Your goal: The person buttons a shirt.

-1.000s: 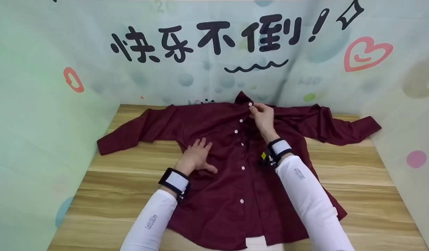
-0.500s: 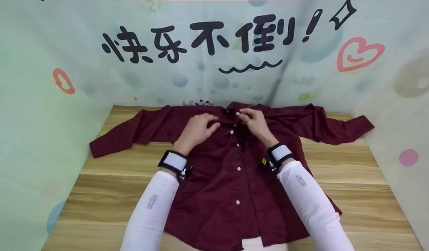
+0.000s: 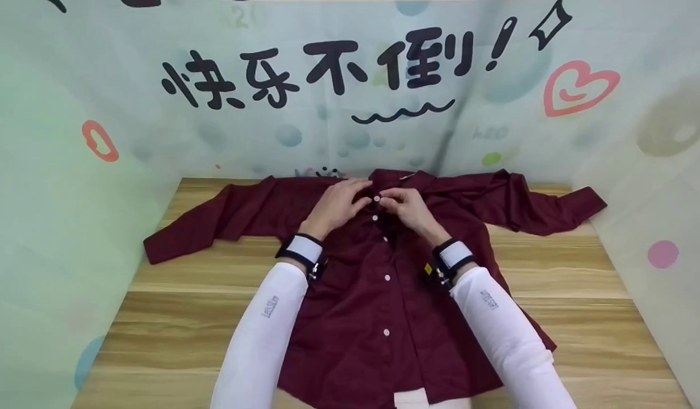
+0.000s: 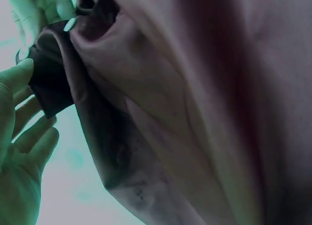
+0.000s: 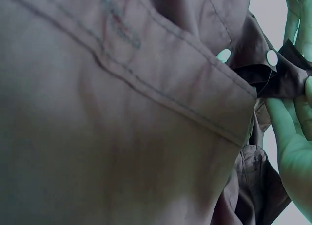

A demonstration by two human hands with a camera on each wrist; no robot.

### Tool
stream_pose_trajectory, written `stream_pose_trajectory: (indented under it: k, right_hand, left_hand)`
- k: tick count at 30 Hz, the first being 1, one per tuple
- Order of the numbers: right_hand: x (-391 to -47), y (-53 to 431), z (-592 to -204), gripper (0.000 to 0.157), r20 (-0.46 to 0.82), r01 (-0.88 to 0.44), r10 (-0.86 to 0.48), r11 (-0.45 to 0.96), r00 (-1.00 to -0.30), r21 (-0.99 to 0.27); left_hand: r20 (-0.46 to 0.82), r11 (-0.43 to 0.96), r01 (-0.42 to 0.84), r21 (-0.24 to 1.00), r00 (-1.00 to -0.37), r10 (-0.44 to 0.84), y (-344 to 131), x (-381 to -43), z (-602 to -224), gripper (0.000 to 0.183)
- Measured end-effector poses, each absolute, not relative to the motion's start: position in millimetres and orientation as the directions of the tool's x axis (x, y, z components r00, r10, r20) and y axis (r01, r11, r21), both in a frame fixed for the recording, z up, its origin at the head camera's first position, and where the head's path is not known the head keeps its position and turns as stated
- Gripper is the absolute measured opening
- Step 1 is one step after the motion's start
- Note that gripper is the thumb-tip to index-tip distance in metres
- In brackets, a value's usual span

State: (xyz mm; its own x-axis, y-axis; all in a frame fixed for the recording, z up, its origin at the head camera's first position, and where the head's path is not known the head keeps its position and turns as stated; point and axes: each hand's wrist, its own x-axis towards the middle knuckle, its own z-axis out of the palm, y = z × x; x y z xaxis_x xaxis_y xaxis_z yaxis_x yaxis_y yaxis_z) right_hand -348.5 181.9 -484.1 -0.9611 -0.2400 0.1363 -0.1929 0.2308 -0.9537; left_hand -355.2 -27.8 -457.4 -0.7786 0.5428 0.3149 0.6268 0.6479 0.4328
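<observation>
A dark red long-sleeved button-up shirt (image 3: pixel 350 318) lies front up with its sleeves spread. My left hand (image 3: pixel 340 205) is at the neck, on the left of the placket. In the left wrist view its thumb and fingers pinch the dark collar (image 4: pixel 51 84). Facing it, my right hand (image 3: pixel 411 211) grips the shirt's front edge at the neck between thumb and fingers. A white top button (image 3: pixel 376 199) shows between the two hands. Lower down the placket is another white button (image 3: pixel 375 218). In the right wrist view, the lifted collar band (image 5: pixel 287 81) passes between the fingers.
The shirt rests on a wood-grain table (image 3: pixel 213 318). A pale printed backdrop (image 3: pixel 304 142) stands right behind the collar, and similar walls close off both sides. The left cuff (image 3: pixel 168 247) and right cuff (image 3: pixel 583 203) reach near those walls.
My left hand has left the shirt's chest, moved up to the neck and taken hold of the collar. My right hand has drawn the collar edge left and toward me.
</observation>
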Motion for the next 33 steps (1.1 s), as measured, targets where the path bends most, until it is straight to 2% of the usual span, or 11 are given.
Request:
stream_pose_trajectory:
  k: [8,17,20,23,26,30,33]
  right_hand:
    - [-349,181,-484,0.026,0.095,-0.151,-0.257,0.207,-0.962,-0.967]
    - [-346,176,-488,0.023,0.107,-0.147,-0.203,0.193,-0.973,-0.97]
    - [-342,179,-485,0.023,0.145,-0.195,-0.181,0.298,-0.973,-0.934]
    - [-334,190,-483,0.026,0.221,-0.305,-0.221,0.497,-0.95,-0.812]
    - [-322,202,-481,0.033,0.256,-0.415,-0.329,0.651,-0.909,-0.636]
    - [-303,212,-482,0.044,0.187,-0.506,-0.473,0.758,-0.861,-0.41]
    - [-294,216,-486,0.034,0.167,-0.553,-0.528,0.788,-0.833,-0.269]
  left_hand:
    - [0.351,0.609,0.696,0.38,-0.718,0.601,-26,-355,-453,0.028]
    - [0.412,0.563,0.686,0.46,-0.727,0.549,-28,-354,-462,0.019]
    - [0.418,0.569,0.666,0.483,-0.746,0.519,-30,-354,-464,0.02]
    - [0.417,0.58,0.646,0.495,-0.763,0.494,-32,-354,-463,0.021]
    - [0.412,0.596,0.633,0.493,-0.774,0.481,-33,-354,-463,0.022]
    - [0.406,0.615,0.625,0.481,-0.781,0.475,-34,-353,-463,0.022]
    - [0.407,0.621,0.626,0.472,-0.779,0.477,-34,-353,-463,0.022]
